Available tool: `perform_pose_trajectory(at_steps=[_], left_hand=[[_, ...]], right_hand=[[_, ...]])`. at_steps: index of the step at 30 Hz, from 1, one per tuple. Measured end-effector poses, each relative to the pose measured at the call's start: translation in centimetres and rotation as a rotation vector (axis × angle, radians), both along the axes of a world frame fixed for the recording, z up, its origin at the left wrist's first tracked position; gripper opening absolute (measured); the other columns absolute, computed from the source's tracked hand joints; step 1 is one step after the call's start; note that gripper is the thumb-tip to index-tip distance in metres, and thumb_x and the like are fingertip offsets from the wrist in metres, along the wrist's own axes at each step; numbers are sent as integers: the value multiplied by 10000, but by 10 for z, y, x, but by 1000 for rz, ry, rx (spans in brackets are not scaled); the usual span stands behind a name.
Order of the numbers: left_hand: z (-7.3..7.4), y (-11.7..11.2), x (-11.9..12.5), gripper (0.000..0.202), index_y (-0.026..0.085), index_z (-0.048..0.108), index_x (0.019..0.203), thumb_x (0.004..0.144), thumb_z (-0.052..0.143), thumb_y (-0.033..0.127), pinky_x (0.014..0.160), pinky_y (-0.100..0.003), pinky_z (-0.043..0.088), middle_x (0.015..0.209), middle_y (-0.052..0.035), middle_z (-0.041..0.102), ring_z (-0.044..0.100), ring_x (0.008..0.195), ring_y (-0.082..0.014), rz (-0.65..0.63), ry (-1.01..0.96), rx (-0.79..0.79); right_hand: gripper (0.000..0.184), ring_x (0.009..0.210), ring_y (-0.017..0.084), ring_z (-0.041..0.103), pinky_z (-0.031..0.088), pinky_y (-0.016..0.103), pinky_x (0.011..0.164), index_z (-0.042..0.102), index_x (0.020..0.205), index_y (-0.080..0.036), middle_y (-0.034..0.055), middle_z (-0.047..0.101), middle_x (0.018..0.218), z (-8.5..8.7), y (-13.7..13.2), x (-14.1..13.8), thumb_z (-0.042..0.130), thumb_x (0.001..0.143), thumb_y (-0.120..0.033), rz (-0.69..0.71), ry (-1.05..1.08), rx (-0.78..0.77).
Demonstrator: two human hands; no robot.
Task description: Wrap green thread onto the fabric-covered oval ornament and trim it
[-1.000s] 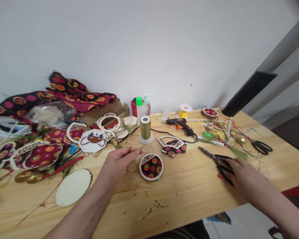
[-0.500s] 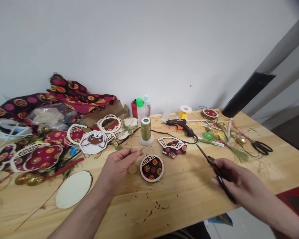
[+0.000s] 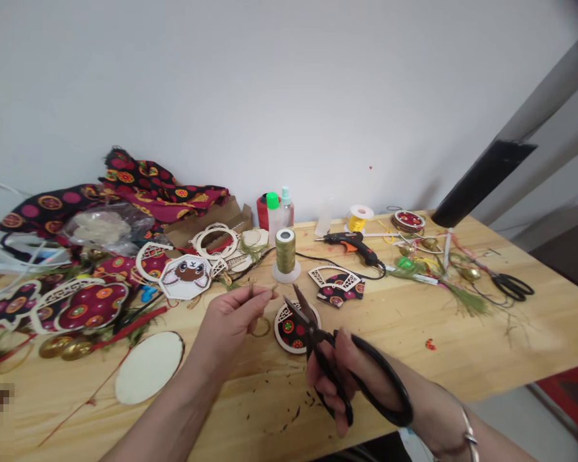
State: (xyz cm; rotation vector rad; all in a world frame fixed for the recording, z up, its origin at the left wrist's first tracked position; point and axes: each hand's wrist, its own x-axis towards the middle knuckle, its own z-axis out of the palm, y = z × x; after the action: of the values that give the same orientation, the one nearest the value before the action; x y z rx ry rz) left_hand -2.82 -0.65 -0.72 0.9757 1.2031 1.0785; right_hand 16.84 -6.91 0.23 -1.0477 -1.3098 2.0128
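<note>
My left hand (image 3: 231, 321) hovers over the wooden table (image 3: 462, 346), fingers pinched on a thin olive-gold thread whose end sticks out near the fingertips. My right hand (image 3: 351, 378) grips large black scissors (image 3: 337, 359) by the handles. Their blades are open and point up-left toward the thread, just above a round wood-framed ornament (image 3: 293, 330) with black patterned fabric. A small thread loop lies beside that ornament. A spool of gold thread (image 3: 285, 251) stands upright behind my left hand.
A black-and-orange glue gun (image 3: 354, 244), a fan-shaped ornament (image 3: 337, 284), a yellow cord spool (image 3: 358, 217) and second scissors (image 3: 510, 284) lie at right. Patterned fabric (image 3: 139, 186), several wooden frames, a sheep plaque (image 3: 185, 276) and an oval blank (image 3: 147, 367) crowd the left. Bottles (image 3: 277, 208) stand by the wall.
My right hand picked the black scissors up from the right of the table and carried them left, blades opened near the thread. My left hand stayed put, pinching the thread.
</note>
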Motion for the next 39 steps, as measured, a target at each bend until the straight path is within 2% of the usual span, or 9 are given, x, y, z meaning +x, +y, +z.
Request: perform_pose_trajectory(at_steps=[3, 10, 16, 24, 27, 32, 39], left_hand=[[2, -1, 1, 213, 140, 707, 745, 690, 709, 345, 425, -197, 169, 476, 60, 384, 237, 457, -51, -9, -8, -1], [1, -2, 1, 204, 140, 709, 751, 703, 699, 338, 433, -201, 162, 491, 59, 388, 239, 461, -50, -69, 10, -1], [-1, -2, 0, 192, 156, 708, 764, 722, 684, 341, 446, -207, 173, 516, 53, 416, 260, 473, -55, -115, 57, 9], [-2, -3, 0, 205, 151, 703, 776, 721, 686, 348, 448, -214, 161, 520, 54, 409, 252, 479, -59, -124, 63, 8], [-1, -3, 0, 201, 152, 703, 771, 718, 688, 345, 447, -215, 166, 522, 50, 422, 253, 479, -62, -124, 63, 13], [1, -4, 1, 198, 148, 709, 749, 708, 686, 341, 442, -211, 192, 546, 30, 485, 279, 476, -64, -129, 74, 14], [3, -3, 3, 206, 147, 709, 729, 708, 682, 351, 436, -211, 188, 518, 42, 444, 267, 468, -62, -130, 74, 8]], right_hand=[[709, 460, 64, 404, 398, 203, 443, 516, 763, -129, -23, 406, 598, 6, 6, -6, 220, 769, -773, 9, -85, 22], [620, 482, 69, 447, 412, 203, 474, 510, 875, -144, -25, 443, 632, -2, 13, -10, 211, 842, -686, 18, -166, 157], [590, 492, 76, 474, 403, 200, 468, 495, 875, -154, -25, 463, 636, 6, 17, -9, 190, 863, -658, 34, -206, 259], [553, 507, 76, 439, 436, 194, 460, 499, 849, -159, -32, 421, 618, 11, 19, -5, 253, 859, -654, 18, -250, 272], [545, 499, 79, 453, 408, 192, 450, 507, 864, -159, -32, 435, 604, 11, 19, -4, 258, 865, -644, 37, -280, 296], [518, 485, 73, 396, 385, 195, 445, 490, 865, -162, -40, 401, 595, 9, 19, -4, 266, 874, -628, 14, -240, 291], [493, 500, 68, 327, 294, 198, 438, 501, 789, -151, -42, 372, 584, -1, 20, -6, 343, 865, -612, -21, -229, 265]])
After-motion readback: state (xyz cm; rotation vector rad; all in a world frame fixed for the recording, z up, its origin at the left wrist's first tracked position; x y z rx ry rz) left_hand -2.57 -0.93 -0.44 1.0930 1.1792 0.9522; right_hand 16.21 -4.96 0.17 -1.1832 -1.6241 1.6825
